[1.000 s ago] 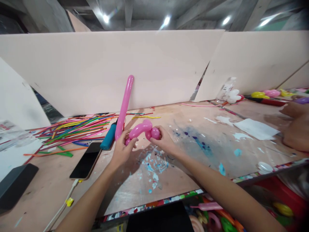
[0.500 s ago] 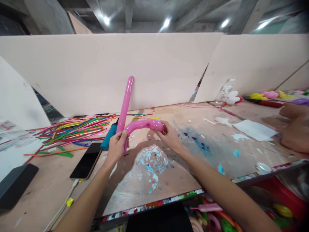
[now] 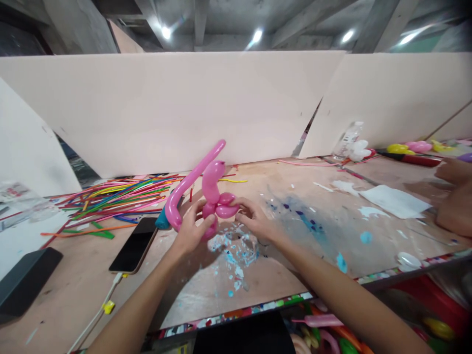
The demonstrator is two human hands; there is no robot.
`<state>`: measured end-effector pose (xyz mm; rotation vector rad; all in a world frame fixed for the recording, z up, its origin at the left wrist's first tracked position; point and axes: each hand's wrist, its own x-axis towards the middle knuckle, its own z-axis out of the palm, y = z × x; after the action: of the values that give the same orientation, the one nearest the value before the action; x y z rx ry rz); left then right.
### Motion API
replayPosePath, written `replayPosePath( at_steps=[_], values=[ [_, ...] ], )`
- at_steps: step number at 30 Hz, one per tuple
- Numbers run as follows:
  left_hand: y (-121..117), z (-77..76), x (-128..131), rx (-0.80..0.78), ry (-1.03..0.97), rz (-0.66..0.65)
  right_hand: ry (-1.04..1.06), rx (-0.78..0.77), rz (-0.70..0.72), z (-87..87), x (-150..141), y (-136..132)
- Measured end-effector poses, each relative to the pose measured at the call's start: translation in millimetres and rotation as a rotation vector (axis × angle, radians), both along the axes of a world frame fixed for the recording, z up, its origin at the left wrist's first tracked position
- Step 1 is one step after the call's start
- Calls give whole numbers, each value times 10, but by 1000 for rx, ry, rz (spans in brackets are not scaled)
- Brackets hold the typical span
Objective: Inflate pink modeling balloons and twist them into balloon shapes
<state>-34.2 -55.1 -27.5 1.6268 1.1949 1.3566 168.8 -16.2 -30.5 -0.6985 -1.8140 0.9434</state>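
Observation:
A long pink modelling balloon (image 3: 212, 182) is held up over the table between my two hands. It is twisted into several short bubbles near its middle, while a long straight section slants up to the right behind them. My left hand (image 3: 192, 227) is wrapped round the lower left bubbles, thumb toward me. With its fingertips, my right hand (image 3: 254, 219) grips the small bubbles on the right side. Behind my left hand lies a teal balloon pump (image 3: 162, 220), partly hidden by the balloon.
Many uninflated balloons (image 3: 121, 199) lie in a heap at the left, near a phone (image 3: 134, 246) on a cable and a dark box (image 3: 29, 282). Blue and white scraps (image 3: 236, 255) dot the table. Another person's hand (image 3: 455, 196) is at the far right, beyond white paper (image 3: 396, 200).
The balloon has gone from a bent tube with one pinch to a cluster of several twisted bubbles. My hands have come closer together, and the long section now leans right.

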Motion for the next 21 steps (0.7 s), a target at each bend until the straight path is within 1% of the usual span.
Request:
replayPosePath(
  at_steps=[3, 6, 11, 14, 17, 18, 21],
  values=[
    [22, 9, -40, 39, 54, 25, -29, 89, 86, 33, -15, -59],
    [22, -24, -43, -9, 32, 76, -66, 138, 113, 58, -56, -135],
    [24, -12, -9, -83, -145, 159, -51, 212, 72, 91, -103, -188],
    [31, 32, 8, -87, -181, 187, -35, 257, 56, 115, -107, -182],
    [30, 53, 26, -150, -190, 171, -64, 318, -1, 102, -91, -173],
    [31, 49, 28, -184, -198, 155, -81, 364, -21, 87, -78, -167],
    [47, 13, 1, -264, -278, 127, -113, 567, -90, 32, -19, -137]
  ],
)
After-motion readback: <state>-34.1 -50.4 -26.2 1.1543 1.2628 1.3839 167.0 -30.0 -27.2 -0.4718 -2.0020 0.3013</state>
